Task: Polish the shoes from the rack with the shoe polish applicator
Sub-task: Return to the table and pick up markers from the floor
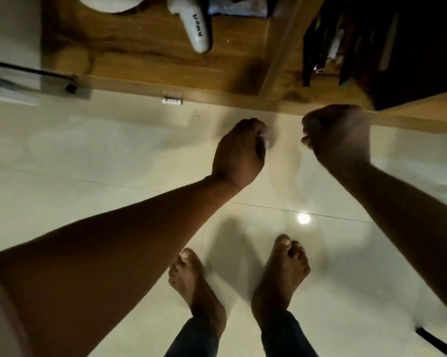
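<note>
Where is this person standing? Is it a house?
Probably a home, indoors: bare feet on a glossy tiled floor, beside a wooden cabinet with an open compartment of dark items.

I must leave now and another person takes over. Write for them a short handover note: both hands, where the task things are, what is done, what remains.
Left hand: fingers curled; something small and pale may sit at the fingertips, too blurred to tell.
Right hand: fingers curled, no object visible in it.
Both hover over the tiled floor, in front of the wooden cabinet. The open compartment on the right holds dark items, not clear whether shoes.
No applicator identifiable in view.
Done: nothing visible.
Left: fetch shoes, find applicator, polish.
</note>
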